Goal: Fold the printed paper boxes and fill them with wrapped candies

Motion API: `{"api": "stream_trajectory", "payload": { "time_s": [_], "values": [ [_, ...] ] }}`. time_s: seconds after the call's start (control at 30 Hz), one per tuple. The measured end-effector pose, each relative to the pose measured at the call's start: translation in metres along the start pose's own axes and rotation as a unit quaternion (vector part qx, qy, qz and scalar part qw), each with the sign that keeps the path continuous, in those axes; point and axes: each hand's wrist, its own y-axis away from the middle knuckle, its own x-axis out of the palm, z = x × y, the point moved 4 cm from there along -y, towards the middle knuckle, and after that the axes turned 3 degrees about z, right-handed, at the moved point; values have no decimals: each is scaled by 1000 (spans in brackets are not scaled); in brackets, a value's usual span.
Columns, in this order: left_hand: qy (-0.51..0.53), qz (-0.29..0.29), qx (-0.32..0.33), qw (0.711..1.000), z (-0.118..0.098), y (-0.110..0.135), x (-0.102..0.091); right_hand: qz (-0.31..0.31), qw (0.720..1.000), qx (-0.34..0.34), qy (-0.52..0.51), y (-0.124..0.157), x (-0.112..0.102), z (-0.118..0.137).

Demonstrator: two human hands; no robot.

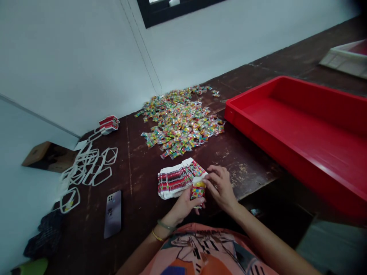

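Note:
My left hand (186, 202) is closed round a small printed candy box (197, 192), holding it upright near the table's front edge. Something yellow shows at the box's open top, beside a white flap. My right hand (220, 187) has its fingers curled at that top edge, pinching the flap; the exact contact is too small to make out. Just behind lies a fanned row of flat red-and-white printed boxes (174, 179). Farther back spreads a big heap of small clear packets of colourful candy (183, 122).
A large red tray (286, 141) stands at the right, a white crate (344, 61) behind it. On the left are a phone (112, 214), white loops (86, 164), a cardboard box (51, 156), a stack of red-and-white pieces (109, 124) and dark cloth (44, 233). A wall borders the table's back.

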Motion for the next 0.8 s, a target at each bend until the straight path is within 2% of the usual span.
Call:
{"api": "stream_trajectory", "payload": {
  "time_s": [0.07,0.13,0.17,0.2,0.27,0.3,0.33,0.37,0.4,0.5,0.53,0.57,0.63,0.8],
  "values": [
    [11,-6,11,1000,1,0,-1,29,998,14,-62,6,3,-1],
    [43,-17,10,999,4,-2,-1,43,979,74,-184,12,6,-5],
    [59,-21,4,998,6,-3,-1,45,954,131,-265,14,7,-10],
    [69,-22,-5,997,8,-4,-1,54,915,194,-349,17,10,-15],
    [63,-18,-11,998,9,-6,-1,109,814,292,-490,22,19,-22],
    [51,-15,-8,999,9,-7,-2,146,771,318,-533,23,23,-22],
    [35,-13,-2,999,9,-7,-2,177,745,330,-552,23,25,-22],
    [17,-13,7,1000,7,-8,-3,197,742,330,-549,22,25,-21],
    [-5,-13,17,1000,6,-8,-4,207,762,316,-526,19,22,-20],
    [-38,-16,32,999,1,-11,-5,196,880,187,-391,4,6,-11],
    [-35,-18,31,999,-1,-13,-5,194,907,133,-349,-1,1,-6],
    [-29,-20,29,999,-2,-14,-5,194,924,87,-319,-5,-4,-2],
    [-10,-13,31,999,-5,-16,-4,203,933,48,-293,-11,-10,1],
    [80,87,20,993,-5,-12,1,178,945,59,-268,-15,-13,-7]
  ]
}}
